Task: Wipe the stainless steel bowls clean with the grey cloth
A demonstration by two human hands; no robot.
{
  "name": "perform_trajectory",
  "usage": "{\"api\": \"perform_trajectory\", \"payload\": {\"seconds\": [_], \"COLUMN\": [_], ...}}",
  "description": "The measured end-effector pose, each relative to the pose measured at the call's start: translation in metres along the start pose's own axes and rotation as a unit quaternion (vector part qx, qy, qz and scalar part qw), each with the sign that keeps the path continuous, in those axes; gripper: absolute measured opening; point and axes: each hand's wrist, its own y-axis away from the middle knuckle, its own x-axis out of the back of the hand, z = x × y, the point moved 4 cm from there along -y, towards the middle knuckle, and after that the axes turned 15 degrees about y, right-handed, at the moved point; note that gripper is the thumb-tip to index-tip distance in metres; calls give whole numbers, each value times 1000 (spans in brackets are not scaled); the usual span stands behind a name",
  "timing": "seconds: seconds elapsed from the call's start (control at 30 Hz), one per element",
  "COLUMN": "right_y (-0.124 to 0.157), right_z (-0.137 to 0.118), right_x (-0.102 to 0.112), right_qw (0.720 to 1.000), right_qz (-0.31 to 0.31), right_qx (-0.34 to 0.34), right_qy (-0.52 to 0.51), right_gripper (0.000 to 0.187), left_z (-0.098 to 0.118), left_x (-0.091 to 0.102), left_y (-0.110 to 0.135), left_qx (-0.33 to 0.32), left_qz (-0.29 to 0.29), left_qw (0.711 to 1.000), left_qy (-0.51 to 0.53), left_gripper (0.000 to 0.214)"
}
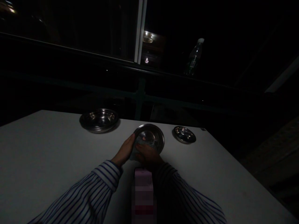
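A round, shallow stainless steel dish (153, 132) is tilted up in front of me over the white table. My left hand (125, 151) grips its left rim. A greyish cloth (134, 155) lies over the dish's near left edge and partly inside it. Pressed into the dish is my right hand (148, 155), its fingers closed on the cloth; dim light hides some of the fingertips. A stack of steel dishes (99, 121) stands at the back left. To the right sits a smaller steel dish (184, 134).
The white table (58, 161) extends to both sides, with its far edge just behind the dishes. A pink object (143, 180), partly pixelated, is below my hands. Beyond the table are a dark window frame (140, 31) and a clear plastic bottle (195, 57) with a white cap.
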Motion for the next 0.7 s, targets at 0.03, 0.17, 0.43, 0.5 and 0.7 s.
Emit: {"api": "perform_trajectory", "payload": {"seconds": [0.03,0.17,0.43,0.5,0.7], "right_y": [-1,10,0,-4,19], "right_z": [0,7,7,3,10], "right_x": [0,5,-5,-3,9], "right_qw": [1000,998,996,997,990], "right_qz": [4,-8,-73,-60,-86], "right_qx": [4,30,6,-5,-25], "right_qy": [3,61,43,40,107], "right_gripper": [42,38,38,41,29], "left_z": [0,4,4,3,0], "left_x": [0,2,0,2,3], "left_y": [0,1,1,1,-1], "left_qx": [2,-17,-15,-8,-19], "left_qz": [1,17,4,9,8], "left_qw": [1000,1000,1000,1000,1000], "left_qy": [3,2,-5,-17,5], "left_gripper": [57,55,55,55,53]}}
